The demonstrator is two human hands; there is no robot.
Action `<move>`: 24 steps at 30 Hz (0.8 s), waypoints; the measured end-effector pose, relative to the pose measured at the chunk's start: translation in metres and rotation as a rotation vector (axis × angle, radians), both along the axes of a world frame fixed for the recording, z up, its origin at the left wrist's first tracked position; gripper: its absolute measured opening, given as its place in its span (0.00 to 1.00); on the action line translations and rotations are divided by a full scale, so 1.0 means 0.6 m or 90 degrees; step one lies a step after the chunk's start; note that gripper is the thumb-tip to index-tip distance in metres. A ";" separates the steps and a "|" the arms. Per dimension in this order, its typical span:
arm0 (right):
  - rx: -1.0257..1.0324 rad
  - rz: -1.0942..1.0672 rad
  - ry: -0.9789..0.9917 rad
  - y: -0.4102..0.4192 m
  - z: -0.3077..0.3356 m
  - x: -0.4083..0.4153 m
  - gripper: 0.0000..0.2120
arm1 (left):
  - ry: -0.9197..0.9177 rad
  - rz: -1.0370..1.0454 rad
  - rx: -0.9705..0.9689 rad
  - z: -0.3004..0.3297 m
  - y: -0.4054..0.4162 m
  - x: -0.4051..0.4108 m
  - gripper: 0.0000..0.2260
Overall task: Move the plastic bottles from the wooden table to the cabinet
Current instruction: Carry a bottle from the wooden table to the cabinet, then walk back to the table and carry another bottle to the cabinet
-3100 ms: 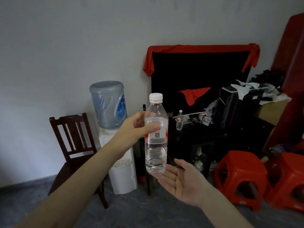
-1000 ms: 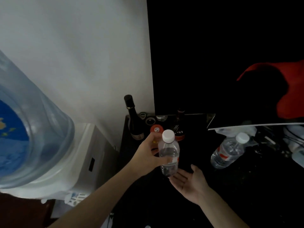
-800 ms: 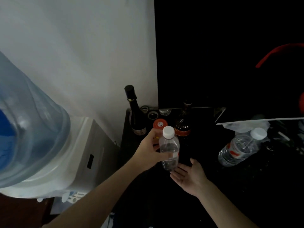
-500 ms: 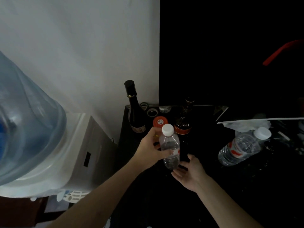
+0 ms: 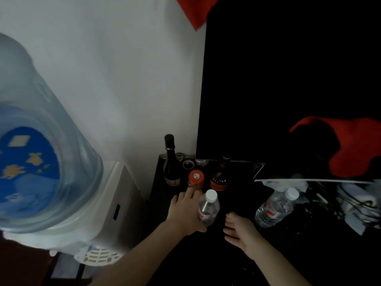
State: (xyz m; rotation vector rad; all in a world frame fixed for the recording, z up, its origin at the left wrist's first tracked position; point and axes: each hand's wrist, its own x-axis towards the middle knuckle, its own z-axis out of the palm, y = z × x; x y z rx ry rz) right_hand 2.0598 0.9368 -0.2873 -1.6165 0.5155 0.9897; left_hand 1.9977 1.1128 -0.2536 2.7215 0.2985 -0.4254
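Biggest thing in view is the water dispenser jug [image 5: 37,172] on the left, then the black cabinet top [image 5: 257,254] tucked into the corner against the white wall. The left hand [image 5: 185,213] is wrapped around a clear plastic bottle [image 5: 208,209] with a white cap, held upright low over the cabinet's back-left area; can't tell if the base has touched down. The right hand [image 5: 240,232] hovers just beside it, fingers relaxed, holding nothing. A second plastic bottle [image 5: 274,207] lies tilted further right. The bottle looks light, thin-walled, probably a bit squishy and slick, so mid-body around the label seems the sensible place to hold. Room's tight: a dark glass bottle [image 5: 171,162], an orange-capped jar [image 5: 195,177] and a brown bottle [image 5: 219,178] crowd right behind, while the front looks freer.
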 end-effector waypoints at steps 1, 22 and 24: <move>-0.037 0.050 -0.038 -0.007 0.016 -0.006 0.13 | 0.000 0.014 0.037 0.015 -0.002 -0.012 0.46; -0.329 0.779 -0.989 0.121 0.320 -0.218 0.37 | -0.154 0.317 0.340 0.262 0.063 -0.408 0.46; -0.324 0.800 -1.010 0.133 0.324 -0.256 0.37 | -0.139 0.353 0.339 0.268 0.065 -0.471 0.46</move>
